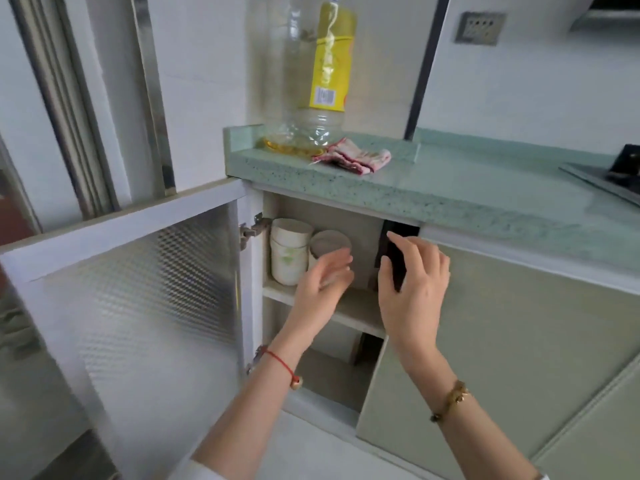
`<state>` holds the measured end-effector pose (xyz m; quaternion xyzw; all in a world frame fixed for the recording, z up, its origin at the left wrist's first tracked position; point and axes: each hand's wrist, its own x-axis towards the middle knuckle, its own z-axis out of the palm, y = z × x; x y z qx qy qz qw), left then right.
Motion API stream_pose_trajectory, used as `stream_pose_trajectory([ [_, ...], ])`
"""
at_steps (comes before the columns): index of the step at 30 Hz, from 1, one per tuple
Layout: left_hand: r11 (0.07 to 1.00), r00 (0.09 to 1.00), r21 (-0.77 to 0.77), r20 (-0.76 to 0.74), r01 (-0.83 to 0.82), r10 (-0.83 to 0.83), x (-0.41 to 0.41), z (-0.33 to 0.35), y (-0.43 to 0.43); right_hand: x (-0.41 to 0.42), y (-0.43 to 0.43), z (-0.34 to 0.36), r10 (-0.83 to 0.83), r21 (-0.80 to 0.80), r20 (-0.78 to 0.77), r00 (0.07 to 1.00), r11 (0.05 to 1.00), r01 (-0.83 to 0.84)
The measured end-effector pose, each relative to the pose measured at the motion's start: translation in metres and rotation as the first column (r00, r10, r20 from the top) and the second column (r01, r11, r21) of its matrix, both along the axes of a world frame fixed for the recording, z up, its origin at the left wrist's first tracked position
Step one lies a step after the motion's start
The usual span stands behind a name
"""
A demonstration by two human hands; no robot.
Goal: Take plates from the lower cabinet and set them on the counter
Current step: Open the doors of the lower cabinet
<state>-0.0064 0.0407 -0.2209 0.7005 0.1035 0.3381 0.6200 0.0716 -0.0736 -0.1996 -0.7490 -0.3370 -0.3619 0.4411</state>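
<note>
The lower cabinet stands open, its left door point(138, 289) swung wide. On the upper shelf point(360, 313) are a stack of white bowls or cups point(289, 251) and a second round dish stack point(329, 242) beside it. My left hand point(325, 282) reaches in front of that second stack, fingers spread, holding nothing. My right hand point(412, 275) hovers at the edge of the right cabinet door point(502, 341), fingers apart, in front of a dark gap. The green speckled counter point(433, 181) runs above.
A large clear oil bottle with a yellow label point(322, 81) and a pink-edged rag point(356, 155) sit on the counter's left end. A dark stove edge point(613, 178) shows at the right. The lower shelf space point(332, 372) looks dim.
</note>
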Motion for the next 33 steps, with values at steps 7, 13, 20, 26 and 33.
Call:
stream_pose_trajectory([
  [7,0.981,0.970,0.065,-0.175,0.183,-0.169,0.086,0.013,-0.033,0.040,-0.034,0.018,-0.190,-0.050,0.016,0.982,0.980,0.191],
  [13,0.969,0.951,0.082,-0.226,0.232,-0.209,0.107,0.009,-0.043,0.045,-0.052,0.022,-0.207,-0.093,-0.015,0.978,0.974,0.205],
  [20,0.963,0.979,0.181,-0.080,0.200,-0.188,0.053,-0.002,-0.054,0.021,-0.080,0.022,-0.102,-0.102,0.028,0.994,0.989,0.105],
  [26,0.922,0.933,0.153,0.010,0.355,-0.360,0.001,-0.009,-0.087,-0.020,-0.116,0.025,-0.009,-0.132,0.109,0.994,0.991,0.023],
  [33,0.888,0.883,0.059,0.087,0.457,-0.461,-0.034,-0.011,-0.142,-0.069,-0.173,0.022,-0.002,-0.039,0.091,0.996,0.999,0.006],
])
